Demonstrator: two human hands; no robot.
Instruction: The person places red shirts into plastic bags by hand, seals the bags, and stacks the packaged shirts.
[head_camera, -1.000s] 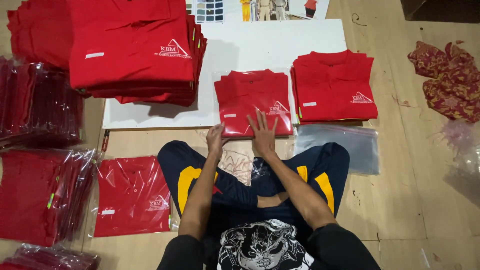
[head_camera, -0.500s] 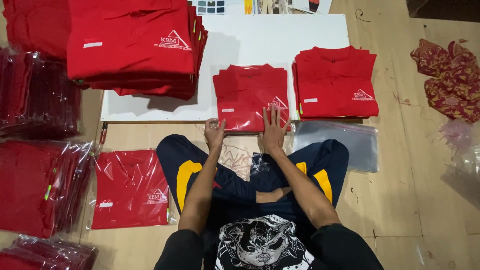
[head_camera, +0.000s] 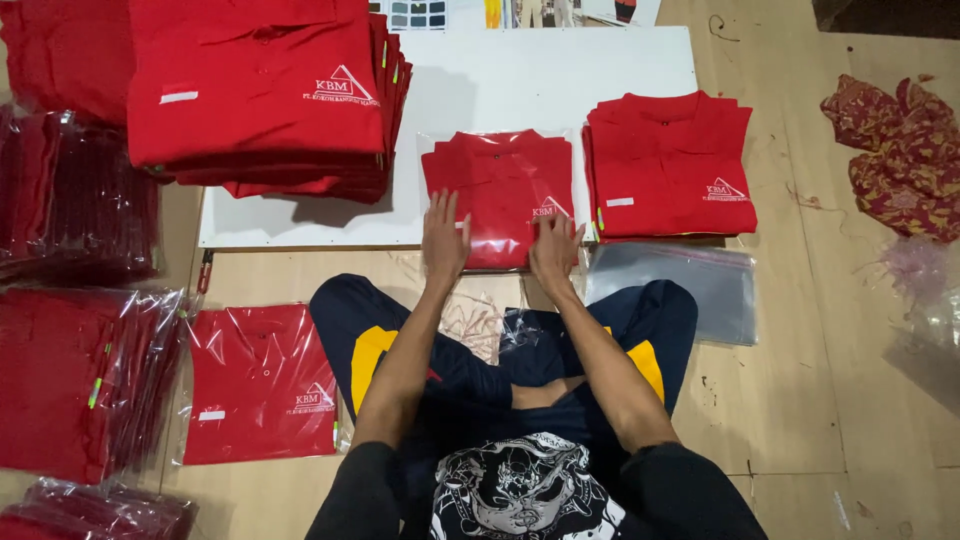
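I have both hands, left hand (head_camera: 445, 240) and right hand (head_camera: 556, 250), spread flat on the bagged red shirt (head_camera: 500, 190), its open end unsealed, bagged packs (head_camera: 85, 385) done, folded stack (head_camera: 668, 165) waiting

Bare white board (head_camera: 560, 80) between shirt stacks (head_camera: 260, 90)

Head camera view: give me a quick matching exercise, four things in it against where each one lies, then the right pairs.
Things:
1. tall stack of red shirts
2. bagged shirt under both hands
3. empty clear bags
4. patterned cloth

Places:
A. on the floor at the far right
B. on the floor beside the person's right knee
C. at the left end of the white board
D. in the middle of the board's near edge

The left hand and right hand lie flat on the near end of that bag.

Pairs: 1-C, 2-D, 3-B, 4-A
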